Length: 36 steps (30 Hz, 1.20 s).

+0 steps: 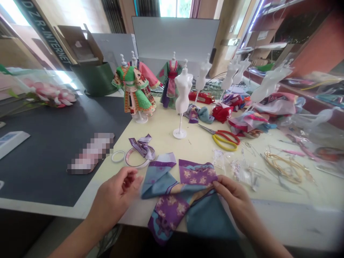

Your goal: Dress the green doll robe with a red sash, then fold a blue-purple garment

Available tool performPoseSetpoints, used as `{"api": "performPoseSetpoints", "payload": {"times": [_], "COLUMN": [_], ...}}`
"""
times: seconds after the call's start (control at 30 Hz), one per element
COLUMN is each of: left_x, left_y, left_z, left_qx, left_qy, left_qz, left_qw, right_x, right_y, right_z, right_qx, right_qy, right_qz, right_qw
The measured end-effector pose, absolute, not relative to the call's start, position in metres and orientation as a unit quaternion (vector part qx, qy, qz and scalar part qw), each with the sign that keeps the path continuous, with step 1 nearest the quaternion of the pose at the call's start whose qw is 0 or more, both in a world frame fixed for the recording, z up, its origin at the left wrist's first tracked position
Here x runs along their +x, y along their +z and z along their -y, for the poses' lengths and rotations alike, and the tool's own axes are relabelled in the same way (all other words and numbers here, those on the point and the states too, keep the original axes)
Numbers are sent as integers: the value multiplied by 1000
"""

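Two hands are at one cloth (172, 211), which lies in overlapping folds at the near edge of the cream surface (158, 139), part of it hanging over. The right hand (235, 197) pinches the cloth's upper right part between thumb and fingers. The left hand (119, 190) sits at its left edge, fingers curled; I cannot tell whether it grips. The cloth is smooth and thin, with plain teal panels and purple ones bearing pale flowers.

Beyond stand three dressed forms (134, 91) in bright patterned fabric, and five bare forms (183, 93), white and glossy, the rightmost tilted. One pair of scissors (224, 138) has one red and one yellow handle loop, both rounded. Two rings lie left of it: a small white ring (112, 157) and a larger patterned ring (129, 161), with one crumpled purple strip (145, 147) against the latter. One gold cord (276, 160) lies loosely looped at right.
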<state>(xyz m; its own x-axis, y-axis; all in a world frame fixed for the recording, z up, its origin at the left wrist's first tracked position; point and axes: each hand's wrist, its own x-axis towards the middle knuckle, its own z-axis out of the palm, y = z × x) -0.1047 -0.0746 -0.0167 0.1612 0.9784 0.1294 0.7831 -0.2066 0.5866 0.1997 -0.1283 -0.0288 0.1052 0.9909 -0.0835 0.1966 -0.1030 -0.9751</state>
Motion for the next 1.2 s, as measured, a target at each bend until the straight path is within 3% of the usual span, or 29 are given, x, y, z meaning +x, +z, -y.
{"api": "performPoseSetpoints", "payload": {"times": [0.07, 0.13, 0.27, 0.37, 0.57, 0.73, 0.93, 1.07, 1.2], "left_x": [-99, -90, -74, -74, -85, -87, -85, -89, -92], "left_y": [-18, -22, -30, -25, 23, 49, 65, 74, 72], "left_z": [73, 72, 70, 66, 64, 69, 75, 75, 70], "left_qx": [795, 862, 917, 904, 834, 791, 768, 757, 755], "left_qy": [288, 277, 205, 247, 352, 398, 415, 435, 426], "left_qz": [-527, -422, -336, -334, -361, -410, -433, -457, -477], "left_qw": [85, 40, 67, 98, 222, 219, 222, 170, 146], "right_x": [200, 200, 200, 200, 204, 202, 200, 204, 218], "right_y": [-28, -28, -30, -23, 15, 32, 41, 52, 50], "right_z": [128, 129, 131, 132, 129, 126, 122, 113, 106], "right_qx": [-588, -580, -558, -565, -533, -555, -541, -535, -490], "right_qy": [449, 450, 477, 458, 400, 322, 378, 443, 532], "right_qz": [494, 500, 542, 579, 580, 586, 554, 548, 594], "right_qw": [458, 460, 410, 369, 468, 495, 507, 466, 352]}}
